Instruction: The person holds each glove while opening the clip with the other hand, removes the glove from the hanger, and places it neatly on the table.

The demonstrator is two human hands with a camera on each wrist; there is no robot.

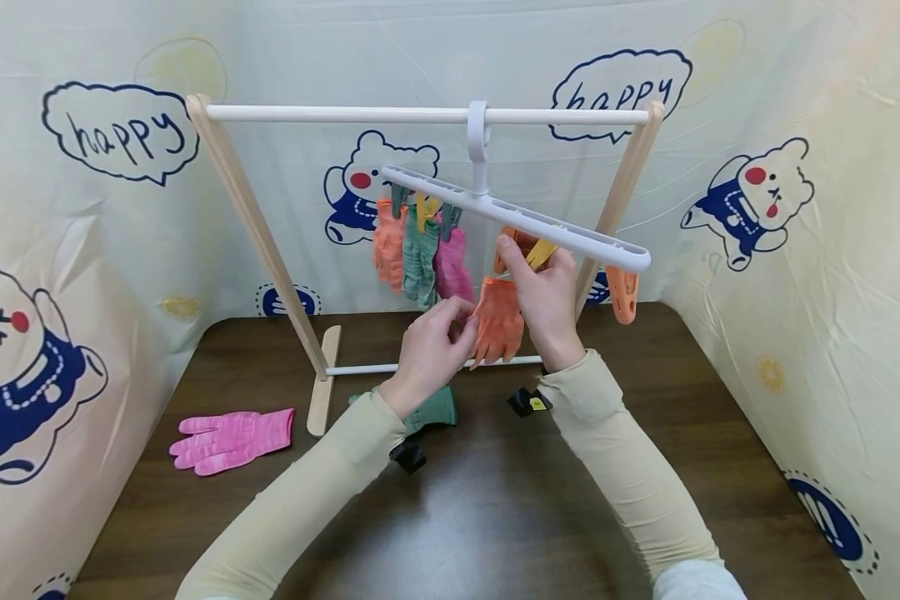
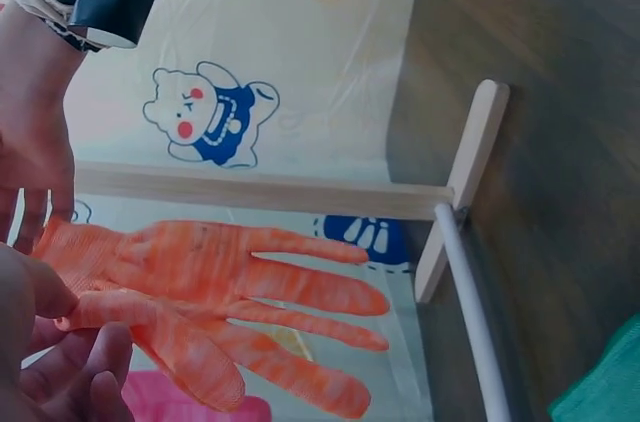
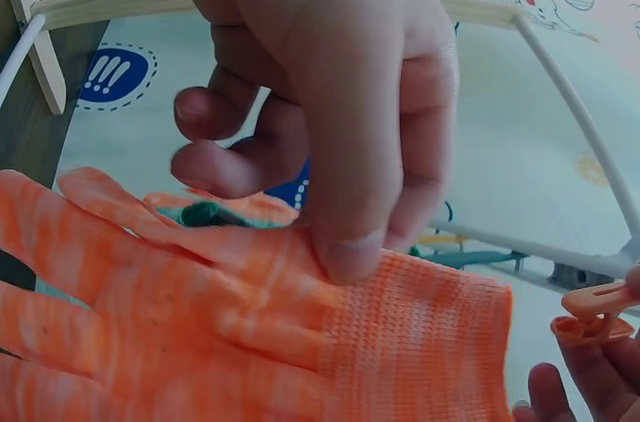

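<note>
An orange knit glove (image 1: 498,321) hangs below the white hanger (image 1: 525,221), its fingers downward. My left hand (image 1: 433,350) pinches the glove's side near the cuff; the left wrist view shows the glove (image 2: 210,272) spread beside those fingers (image 2: 100,362). My right hand (image 1: 547,304) holds an orange clothespin (image 3: 605,307) just above the cuff, with a small space between clothespin and cuff in the right wrist view. Beside the right fingers, a yellow clothespin (image 1: 542,253) hangs from the hanger. Part of the right hand is outside the right wrist view.
Orange (image 1: 388,250), green (image 1: 420,265) and pink (image 1: 454,267) gloves hang clipped on the hanger's left half. Another orange clothespin (image 1: 623,296) dangles at its right end. A pink glove (image 1: 232,440) and a partly hidden green glove (image 1: 433,410) lie on the table by the wooden rack (image 1: 258,229).
</note>
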